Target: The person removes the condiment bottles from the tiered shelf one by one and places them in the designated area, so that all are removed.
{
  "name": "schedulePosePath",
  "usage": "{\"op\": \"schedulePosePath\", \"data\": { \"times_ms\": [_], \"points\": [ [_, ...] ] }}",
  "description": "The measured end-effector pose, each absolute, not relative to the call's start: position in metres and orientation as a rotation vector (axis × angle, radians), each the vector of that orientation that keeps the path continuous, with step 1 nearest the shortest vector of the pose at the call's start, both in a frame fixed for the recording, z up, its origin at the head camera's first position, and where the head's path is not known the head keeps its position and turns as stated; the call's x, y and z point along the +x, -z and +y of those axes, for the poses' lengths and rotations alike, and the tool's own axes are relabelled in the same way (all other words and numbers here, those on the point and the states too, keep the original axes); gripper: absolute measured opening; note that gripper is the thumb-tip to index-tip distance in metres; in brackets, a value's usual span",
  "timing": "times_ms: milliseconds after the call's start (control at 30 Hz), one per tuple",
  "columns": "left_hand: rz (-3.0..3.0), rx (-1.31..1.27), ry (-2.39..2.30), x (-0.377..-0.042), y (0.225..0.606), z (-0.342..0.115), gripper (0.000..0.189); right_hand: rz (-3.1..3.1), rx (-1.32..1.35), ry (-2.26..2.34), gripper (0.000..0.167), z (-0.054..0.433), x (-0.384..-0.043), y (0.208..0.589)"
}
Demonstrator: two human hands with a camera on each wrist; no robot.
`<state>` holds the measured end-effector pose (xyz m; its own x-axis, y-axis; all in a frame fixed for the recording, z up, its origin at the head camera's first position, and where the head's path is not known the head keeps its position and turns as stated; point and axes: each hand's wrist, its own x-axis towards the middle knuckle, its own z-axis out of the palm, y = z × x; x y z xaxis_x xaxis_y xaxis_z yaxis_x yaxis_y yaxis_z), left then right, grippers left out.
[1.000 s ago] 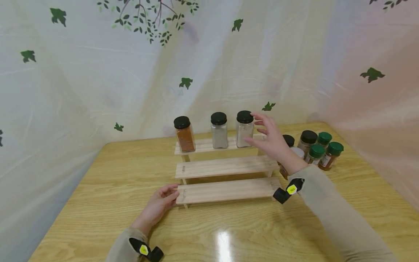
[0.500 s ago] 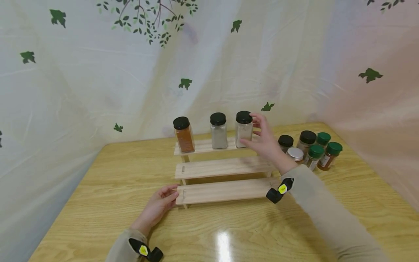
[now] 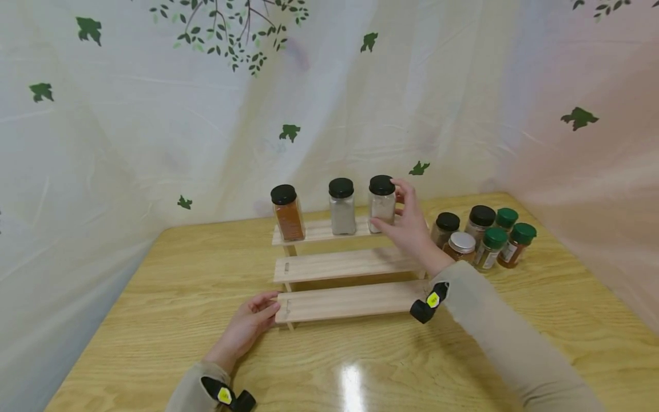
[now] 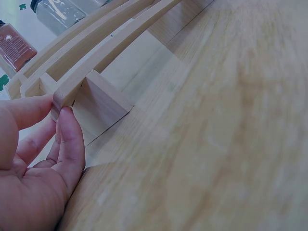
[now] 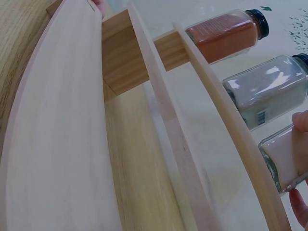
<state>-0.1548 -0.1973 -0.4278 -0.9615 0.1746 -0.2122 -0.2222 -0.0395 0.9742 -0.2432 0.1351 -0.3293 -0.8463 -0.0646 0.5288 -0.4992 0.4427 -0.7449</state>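
Note:
A three-tier wooden spice rack (image 3: 350, 302) stands on the table. My left hand (image 3: 246, 327) pinches the left end of its lowest board; the left wrist view shows thumb and fingertips at the board's corner (image 4: 61, 96). Up on the top tier, my right hand (image 3: 412, 229) holds the rightmost spice jar (image 3: 381, 207), a black-lidded glass jar with pale contents. Its thumb lies across the jar's lower front, the fingers by the lid and right side. Left of it stand a jar of greyish-white seasoning (image 3: 342, 216) and a jar of orange-red spice (image 3: 289, 220), both black-lidded.
Right of the rack several more jars cluster on the table (image 3: 329, 366): black-lidded ones (image 3: 481, 220), a silver-lidded one (image 3: 461, 243) and green-lidded ones (image 3: 517, 247). A white leaf-patterned curtain (image 3: 216, 143) hangs behind the table.
My right hand has moved left to the rightmost jar, and its fingers and thumb have closed around it. The left hand stays at the rack's lowest board.

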Motion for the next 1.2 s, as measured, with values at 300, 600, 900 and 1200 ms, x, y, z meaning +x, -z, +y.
{"op": "schedulePosePath", "data": {
  "times_ms": [300, 600, 900, 1200],
  "points": [
    [1.99, -0.046, -2.047, -0.155, 0.429, -0.199, 0.039, -2.259, 0.476, -1.373, 0.085, 0.134, -0.243, 0.33],
    [2.003, -0.067, -2.046, -0.155, 0.428, -0.197, 0.042, -2.259, 0.457, -1.385, 0.085, 0.133, -0.243, 0.33],
    [1.99, -0.05, -2.049, -0.155, 0.43, -0.198, 0.043, -2.281, 0.431, -1.375, 0.085, 0.132, -0.237, 0.331],
    [1.973, -0.007, -2.059, -0.156, 0.43, -0.2, 0.042, -2.277, 0.442, -1.388, 0.085, 0.131, -0.232, 0.331]
  ]
}}
